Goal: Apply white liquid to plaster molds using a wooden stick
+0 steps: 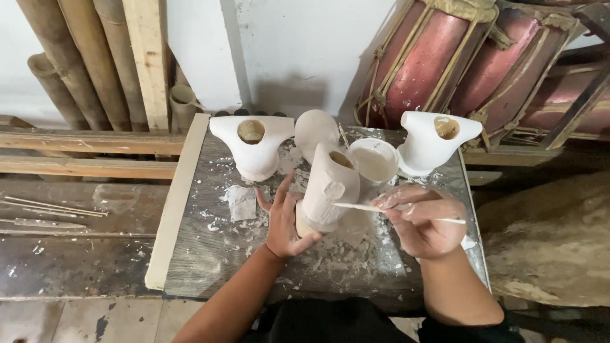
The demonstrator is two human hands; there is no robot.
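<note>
right hand (422, 222) pinches a thin white stick (394, 209); left hand (286, 219) grasps the tilted plaster mould (330, 187) mid-counter (210, 254).

Just one camera, strapped on my head, looking steeply down and forward at my workbench (210, 254) from close up. It reaches the white wall (292, 51) behind. No second view to overlap with.

Bowl (373, 160) sits between two hollow casts (253, 145) (435, 141), behind the held piece (327, 187).
</note>
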